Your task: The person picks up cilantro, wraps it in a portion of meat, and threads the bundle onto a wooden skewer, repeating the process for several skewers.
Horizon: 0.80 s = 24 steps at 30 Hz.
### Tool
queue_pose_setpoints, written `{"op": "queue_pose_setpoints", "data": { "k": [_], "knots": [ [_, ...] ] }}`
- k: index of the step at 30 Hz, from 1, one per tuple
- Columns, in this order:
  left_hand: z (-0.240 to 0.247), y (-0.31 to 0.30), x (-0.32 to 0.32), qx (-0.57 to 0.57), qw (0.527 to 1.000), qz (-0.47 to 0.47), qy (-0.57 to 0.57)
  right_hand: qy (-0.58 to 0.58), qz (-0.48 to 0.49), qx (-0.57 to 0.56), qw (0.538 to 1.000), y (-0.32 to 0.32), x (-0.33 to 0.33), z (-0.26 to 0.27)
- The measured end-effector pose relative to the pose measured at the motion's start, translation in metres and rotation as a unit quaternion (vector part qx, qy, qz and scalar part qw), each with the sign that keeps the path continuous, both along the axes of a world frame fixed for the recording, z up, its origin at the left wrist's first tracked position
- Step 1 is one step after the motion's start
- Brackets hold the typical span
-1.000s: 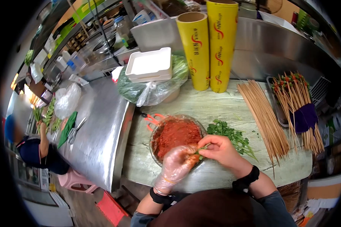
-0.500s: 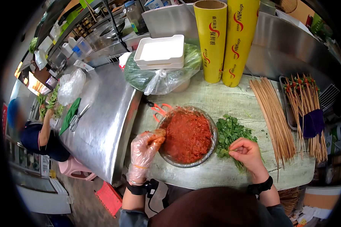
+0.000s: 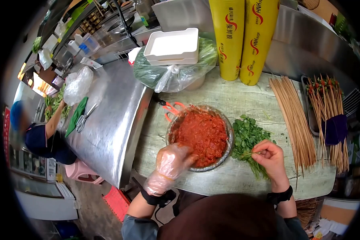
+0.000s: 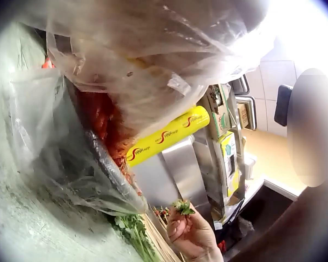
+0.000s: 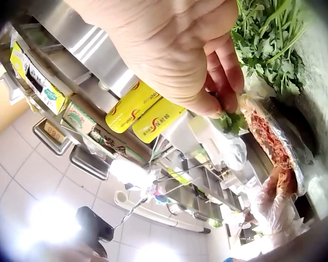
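A foil-rimmed bowl [image 3: 228, 149], lined with clear plastic, holds a red, wet, shredded-looking meat mixture [image 3: 200, 134]. My left hand [image 3: 170, 162] wears a clear plastic glove and reaches over the bowl's near left side, its fingertips at the mixture. How those fingers lie is hidden by the glove and the mixture. Just right of the bowl is a pile of coriander [image 3: 248, 136]. Over its near edge, my bare right hand [image 3: 271, 158] pinches a small coriander sprig [image 5: 229, 123] between thumb and fingers.
Orange-handled scissors [image 3: 173, 109] lie behind the bowl. Bare bamboo skewers [image 3: 294, 124] and a tray of loaded skewers [image 3: 324, 90] are to the right. Two yellow film rolls [image 3: 230, 44] stand at the back beside a bagged bowl under a white tray [image 3: 172, 46]. Another person [image 3: 48, 138] works far left.
Both hands met over the bowl's near edge, then parted. My right hand went to the coriander and stays there with a sprig; my left swung out left, then back over the mixture.
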<state>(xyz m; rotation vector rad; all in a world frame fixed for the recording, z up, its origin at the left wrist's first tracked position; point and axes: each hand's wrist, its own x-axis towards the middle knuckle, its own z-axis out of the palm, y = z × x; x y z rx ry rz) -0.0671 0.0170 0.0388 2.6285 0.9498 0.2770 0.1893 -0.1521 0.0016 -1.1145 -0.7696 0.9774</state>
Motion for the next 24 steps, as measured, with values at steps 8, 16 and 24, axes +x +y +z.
{"op": "queue_pose_setpoints", "data": {
  "k": [8,16,24],
  "knots": [
    [-0.001,-0.002,0.008,0.056,0.997,0.022,0.042,-0.010,0.007,-0.003,1.000,-0.002,-0.002,0.000],
    [-0.009,0.011,0.005,0.035,0.995,0.091,-0.031,-0.005,-0.005,0.002,1.000,0.000,-0.003,0.001],
    [-0.029,0.010,-0.012,-0.342,0.912,0.097,-0.204,0.003,-0.009,-0.020,1.000,0.001,-0.005,0.002]
  ]
}}
